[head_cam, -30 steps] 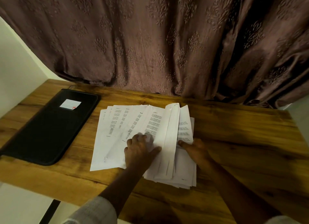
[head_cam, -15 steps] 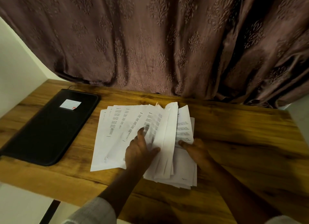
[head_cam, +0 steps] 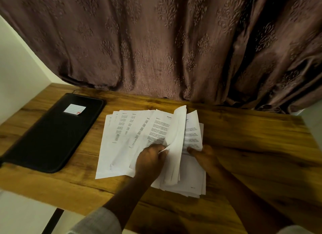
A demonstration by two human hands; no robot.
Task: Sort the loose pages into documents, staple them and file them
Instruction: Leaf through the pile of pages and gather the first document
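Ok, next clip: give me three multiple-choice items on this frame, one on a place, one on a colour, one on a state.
1. Where does the black folder lie relative to the pages? A to their left; B on top of them; C to their right.
2. What colour is the folder's label? A yellow; B green; C white.
3. How is the sheet at the left hand? A crumpled into a ball; B lifted and curling; C lying flat.
Key: 1 A, it sits left of the fan; 2 C, white with a small red mark; 3 B, it stands above the fan.
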